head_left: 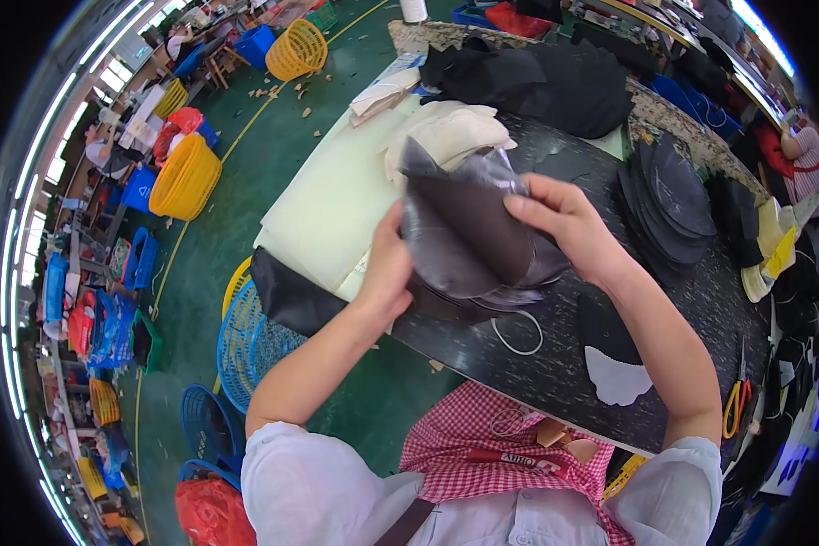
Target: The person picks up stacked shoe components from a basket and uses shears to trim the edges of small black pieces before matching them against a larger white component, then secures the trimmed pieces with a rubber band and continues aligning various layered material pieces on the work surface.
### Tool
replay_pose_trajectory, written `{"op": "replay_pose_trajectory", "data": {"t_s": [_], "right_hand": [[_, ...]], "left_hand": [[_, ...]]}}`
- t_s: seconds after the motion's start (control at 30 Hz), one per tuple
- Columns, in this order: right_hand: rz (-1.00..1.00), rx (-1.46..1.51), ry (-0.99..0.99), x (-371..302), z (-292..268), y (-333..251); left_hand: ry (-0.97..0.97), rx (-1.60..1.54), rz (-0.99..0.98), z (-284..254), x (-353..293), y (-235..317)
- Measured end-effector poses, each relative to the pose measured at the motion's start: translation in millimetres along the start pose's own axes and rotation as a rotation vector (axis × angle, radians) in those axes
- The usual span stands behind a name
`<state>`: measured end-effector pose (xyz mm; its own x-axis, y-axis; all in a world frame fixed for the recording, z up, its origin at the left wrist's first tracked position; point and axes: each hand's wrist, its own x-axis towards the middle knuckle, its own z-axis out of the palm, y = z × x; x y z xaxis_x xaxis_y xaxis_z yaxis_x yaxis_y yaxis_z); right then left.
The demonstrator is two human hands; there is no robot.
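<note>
One sheaf of dark, partly glossy pieces (487,223) held between both hands, above the left part of the black speckled table (464,355). Layers spread apart at the top, with a crease slanting from upper left to lower right across the opened face. Left hand (382,273) lower, on the left side, closed against the outer edge, fingertips out of sight; exact pinch there impossible to tell. Right hand (564,218) higher, on the opposite side, thumb on the matt brownish face: a narrow grip on the right flank. Number of layers under that thumb: cannot tell.

Main relation: crease between the two grips, running neither straight toward the checked apron (482,437) nor straight across, but slantwise; left hand outside the glossy left flap, right thumb directly on the matt face and so nearer to the opening. Lower rim of the sheaf toward the apron, with a white loop (521,354) just below it in the view.

Beyond the sheaf, cream cloth pieces (446,127) overlapping a pale sheet (318,209). Right of the right hand, a fan of black rounded pieces (668,200). Beside the right forearm (664,318), a white scalloped piece (617,375); past it, scissors (739,382) with orange and yellow handles
</note>
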<state>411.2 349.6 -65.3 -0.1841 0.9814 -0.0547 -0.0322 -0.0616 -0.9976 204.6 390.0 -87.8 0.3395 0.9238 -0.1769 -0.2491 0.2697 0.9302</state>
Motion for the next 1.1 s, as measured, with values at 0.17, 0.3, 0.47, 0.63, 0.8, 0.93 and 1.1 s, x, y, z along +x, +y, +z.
{"op": "replay_pose_trajectory", "data": {"t_s": [0.17, 0.3, 0.47, 0.63, 0.8, 0.93, 1.1], "right_hand": [[0.03, 0.163, 0.124, 37, -13, -9], [0.161, -0.327, 0.231, 43, -41, 12], [-0.512, -1.124, 0.36, 24, -24, 22], [-0.386, -1.244, 0.421, 24, -10, 24], [-0.035, -0.74, 0.334, 20, -44, 25], [-0.283, -0.7, 0.434, 36, -50, 24], [-0.07, -1.008, 0.33, 45, -34, 30]], "left_hand": [[0.131, -0.024, 0.111, -73, 3, 38], [0.354, 1.429, 0.694, -158, 15, 34], [0.098, 1.149, 0.913, -80, -8, 25], [-0.364, 1.176, 1.012, -13, 5, -15], [-0.478, 1.453, 0.974, -16, 7, -27], [-0.423, 1.441, 0.795, -38, 4, -19], [-0.484, 1.679, 0.804, -17, -13, -16]]}}
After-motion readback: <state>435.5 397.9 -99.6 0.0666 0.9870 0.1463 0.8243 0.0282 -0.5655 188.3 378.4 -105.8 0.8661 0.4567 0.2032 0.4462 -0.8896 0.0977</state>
